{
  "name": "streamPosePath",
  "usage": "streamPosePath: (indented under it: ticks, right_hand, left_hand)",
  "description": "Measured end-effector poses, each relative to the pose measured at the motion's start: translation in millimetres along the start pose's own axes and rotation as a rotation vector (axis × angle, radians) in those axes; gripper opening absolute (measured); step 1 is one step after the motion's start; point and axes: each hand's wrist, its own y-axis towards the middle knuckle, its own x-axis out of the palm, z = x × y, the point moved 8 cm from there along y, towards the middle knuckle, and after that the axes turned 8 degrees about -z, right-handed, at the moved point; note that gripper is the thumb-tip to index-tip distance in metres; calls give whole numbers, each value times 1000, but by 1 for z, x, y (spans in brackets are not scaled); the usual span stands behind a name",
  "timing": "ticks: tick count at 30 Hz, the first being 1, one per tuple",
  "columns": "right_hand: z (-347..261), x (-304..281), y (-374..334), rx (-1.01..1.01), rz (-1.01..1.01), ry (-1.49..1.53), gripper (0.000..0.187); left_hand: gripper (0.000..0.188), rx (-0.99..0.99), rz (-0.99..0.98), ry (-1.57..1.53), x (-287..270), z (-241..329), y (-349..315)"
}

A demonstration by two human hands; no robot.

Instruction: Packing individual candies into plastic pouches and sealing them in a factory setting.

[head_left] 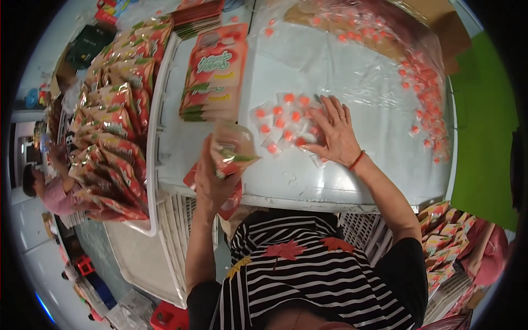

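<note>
Head camera, looking down: we face a pale table (385,165) that fills the middle and stretches toward one o'clock. At ten o'clock, a white-rimmed tray (152,176) is crowded with rows of plump red and tan pouches. At two o'clock, a long heap of small wrapped red-orange sweets (432,118) lies along crumpled clear plastic. At eleven o'clock, overlapping flat pouches (214,71) lie in a stack on the tabletop.

Near the centre, our right hand (337,135) is at two o'clock, palm down, fingers spread, touching the edge of a loose group of wrapped sweets (280,121); we cannot tell whether any are gripped under it. That group sits at twelve to one o'clock, one layer deep. Our left hand (212,181), at nine o'clock, is curled around an upright pouch (235,146), blurred at its top. Below it hangs some red packaging (230,202); we cannot tell whether the hand holds that too. A thin red bracelet (358,159) circles our right wrist.
</note>
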Motion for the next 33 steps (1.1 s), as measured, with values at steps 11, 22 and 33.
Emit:
streamPosePath:
  ticks: [11, 22, 33]
  right_hand:
    - [-19, 0, 22, -98, 232, -97, 18]
    - [-73, -38, 54, -171, 279, 439, 10]
    - [-135, -26, 94, -225, -47, 120, 26]
  left_hand:
    - [88, 242, -124, 223, 28, 20, 9]
    - [92, 241, -194, 204, 41, 21, 27]
    - [93, 218, -141, 67, 67, 19, 41]
